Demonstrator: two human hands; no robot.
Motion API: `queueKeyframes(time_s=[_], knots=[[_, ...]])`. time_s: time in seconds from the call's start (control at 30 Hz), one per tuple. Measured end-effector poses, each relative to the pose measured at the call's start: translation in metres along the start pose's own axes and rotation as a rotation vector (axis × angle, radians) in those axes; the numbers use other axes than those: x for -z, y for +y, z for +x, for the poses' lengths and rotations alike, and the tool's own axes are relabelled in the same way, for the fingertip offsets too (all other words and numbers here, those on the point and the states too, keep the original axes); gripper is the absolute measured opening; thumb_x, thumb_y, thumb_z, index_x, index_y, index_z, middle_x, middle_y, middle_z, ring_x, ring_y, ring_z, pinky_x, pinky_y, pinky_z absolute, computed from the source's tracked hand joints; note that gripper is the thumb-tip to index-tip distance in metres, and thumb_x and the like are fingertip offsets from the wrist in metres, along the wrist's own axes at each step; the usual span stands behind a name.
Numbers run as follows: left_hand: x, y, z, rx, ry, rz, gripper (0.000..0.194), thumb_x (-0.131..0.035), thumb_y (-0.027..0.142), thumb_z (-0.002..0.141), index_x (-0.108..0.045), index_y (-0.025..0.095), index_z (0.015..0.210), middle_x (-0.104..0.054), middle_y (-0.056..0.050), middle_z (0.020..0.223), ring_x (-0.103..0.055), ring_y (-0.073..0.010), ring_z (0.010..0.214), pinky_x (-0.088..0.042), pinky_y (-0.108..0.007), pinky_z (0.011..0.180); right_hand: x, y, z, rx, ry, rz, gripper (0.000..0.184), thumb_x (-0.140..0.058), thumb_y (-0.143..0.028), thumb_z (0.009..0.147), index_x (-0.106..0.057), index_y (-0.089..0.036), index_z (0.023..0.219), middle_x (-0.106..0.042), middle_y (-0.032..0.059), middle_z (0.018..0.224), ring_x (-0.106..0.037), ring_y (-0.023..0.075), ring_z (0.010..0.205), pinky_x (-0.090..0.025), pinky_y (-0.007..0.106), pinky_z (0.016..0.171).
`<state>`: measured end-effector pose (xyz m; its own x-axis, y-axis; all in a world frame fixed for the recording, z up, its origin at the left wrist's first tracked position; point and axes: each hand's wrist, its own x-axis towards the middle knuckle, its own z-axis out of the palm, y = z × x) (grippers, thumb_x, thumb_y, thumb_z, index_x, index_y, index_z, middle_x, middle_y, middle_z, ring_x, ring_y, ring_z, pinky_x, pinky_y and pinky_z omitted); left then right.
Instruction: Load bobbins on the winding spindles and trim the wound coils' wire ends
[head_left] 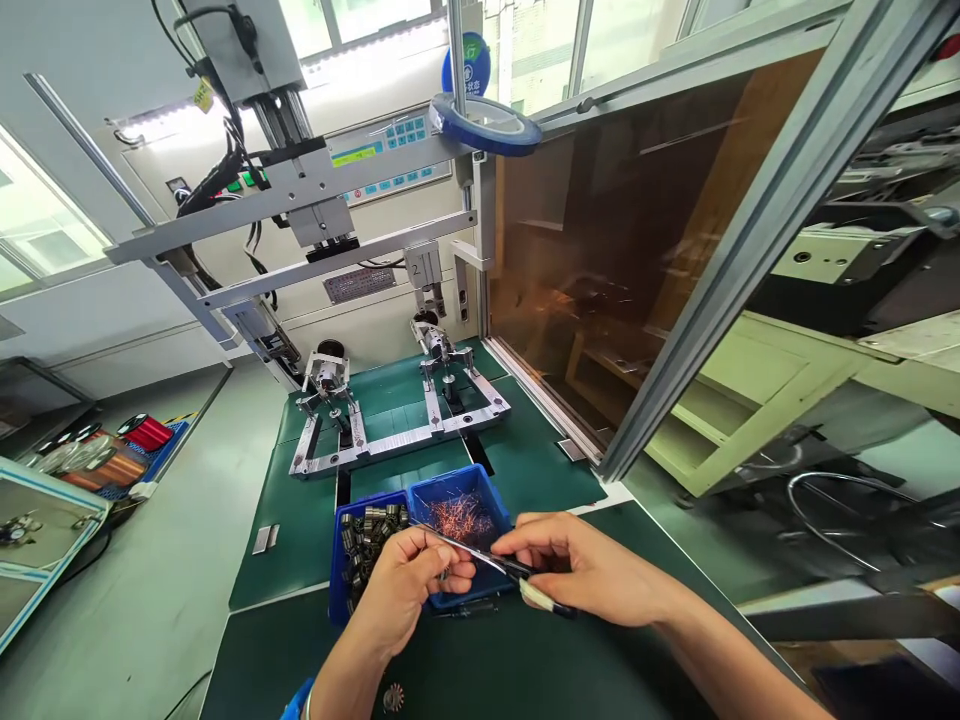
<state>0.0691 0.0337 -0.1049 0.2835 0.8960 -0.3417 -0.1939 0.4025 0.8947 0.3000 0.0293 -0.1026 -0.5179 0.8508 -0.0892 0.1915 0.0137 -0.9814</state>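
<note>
The right hand, forearm angling in from lower right, grips scissors pointing left across the left hand's fingertips. Those fingers curl toward the thumb; whether they hold anything is hidden. Just beyond both hands sits a bin.

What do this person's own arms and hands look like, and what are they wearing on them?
The left hand and right hand look ungloved. A bit of bright blue sleeve shows by the left forearm at the picture's bottom edge, beside a narrow pale band. The right forearm is bare as far as it shows.
</note>
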Motion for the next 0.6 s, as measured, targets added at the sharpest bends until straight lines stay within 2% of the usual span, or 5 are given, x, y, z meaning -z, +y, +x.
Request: queueKeyframes(time_s=[0.27,0.5,0.6], knots=[[-0.0044,0.0051,0.0043,0.044,0.000,0.033,0.039,-0.086,0.039,0.059,-0.064,0.009,0.070,-0.069,-0.010,0.079,-0.065,-0.0166,0.070,-0.054,-0.026,0.066,-0.0028,0.0009,-0.0017,-0.073,-0.001,0.045,0.029,-0.059,-0.020,0.072,-0.071,-0.013,0.098,-0.046,0.0008,0.080,-0.044,0.0078,0.063,-0.037,0.021,0.053],[-0.0066,0.0070,0.0062,0.072,0.000,0.070,0.035,-0.084,0.034,0.060,-0.064,0.008,0.070,-0.068,-0.011,0.078,-0.065,-0.0162,0.070,-0.054,-0.025,0.064,-0.0055,0.0073,-0.0051,-0.034,0.008,0.068,0.023,-0.062,-0.022,0.073,-0.071,-0.014,0.093,-0.046,-0.0004,0.074,-0.042,0.0070,0.061,-0.035,0.020,0.053],[-0.0060,0.0058,0.0064,0.080,0.001,0.079,0.033,-0.083,0.033,0.061,-0.064,0.008,0.071,-0.068,-0.011,0.079,-0.065,-0.0160,0.071,-0.054,-0.025,0.065,-0.0069,0.0054,-0.0064,-0.042,-0.005,0.106,0.023,-0.058,-0.020,0.073,-0.070,-0.012,0.091,-0.050,-0.0007,0.067,-0.042,0.0064,0.055,-0.033,0.018,0.048]])
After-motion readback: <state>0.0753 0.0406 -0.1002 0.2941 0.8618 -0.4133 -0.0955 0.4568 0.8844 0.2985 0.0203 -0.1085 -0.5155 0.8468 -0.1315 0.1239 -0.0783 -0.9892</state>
